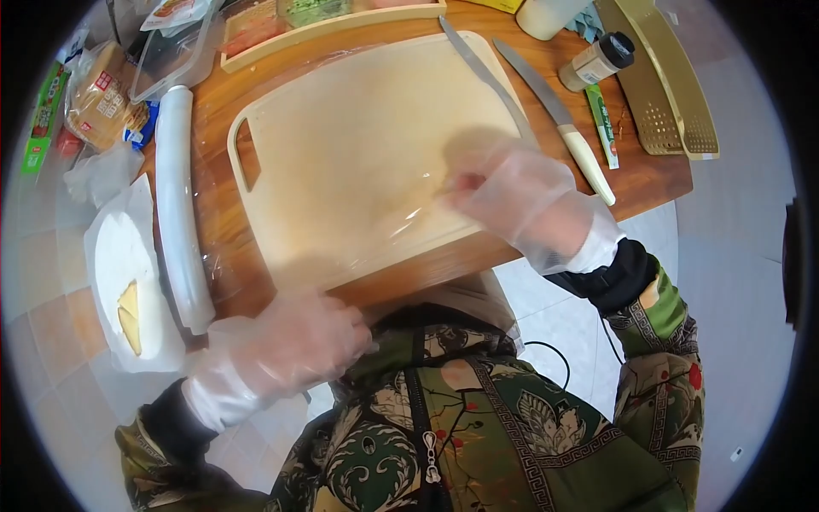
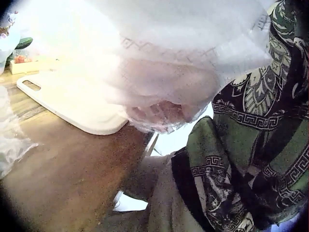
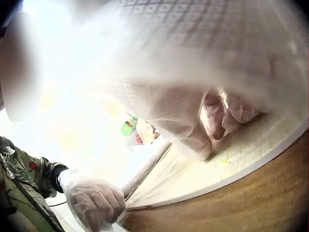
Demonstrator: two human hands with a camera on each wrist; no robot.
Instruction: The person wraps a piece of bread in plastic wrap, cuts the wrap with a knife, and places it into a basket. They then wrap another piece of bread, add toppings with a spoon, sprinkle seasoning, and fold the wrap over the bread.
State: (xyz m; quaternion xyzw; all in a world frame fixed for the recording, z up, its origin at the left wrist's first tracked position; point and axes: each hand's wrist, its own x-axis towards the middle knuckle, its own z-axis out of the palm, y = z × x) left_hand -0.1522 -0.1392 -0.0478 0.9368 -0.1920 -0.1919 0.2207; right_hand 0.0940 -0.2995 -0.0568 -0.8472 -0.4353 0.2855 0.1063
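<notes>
A clear sheet of cling film (image 1: pixel 401 229) stretches over the white cutting board (image 1: pixel 341 154), catching light in thin creases. My right hand (image 1: pixel 520 200), in a loose plastic glove, pinches the film above the board's right side. The fingers (image 3: pixel 215 121) are bent close over the board in the right wrist view. My left hand (image 1: pixel 281 346), gloved too, grips the film's near left part with curled fingers, just off the board's near left corner. From the left hand (image 3: pixel 96 205), film runs toward the board in the right wrist view.
A cling film roll (image 1: pixel 183 213) lies left of the board, beside white paper with a yellow piece (image 1: pixel 128 316). Bagged bread (image 1: pixel 107 94) stands back left. A food tray (image 1: pixel 316 21) is behind. Right are two knives (image 1: pixel 589 162), a seasoning jar (image 1: pixel 597 61) and a basket (image 1: pixel 661 77).
</notes>
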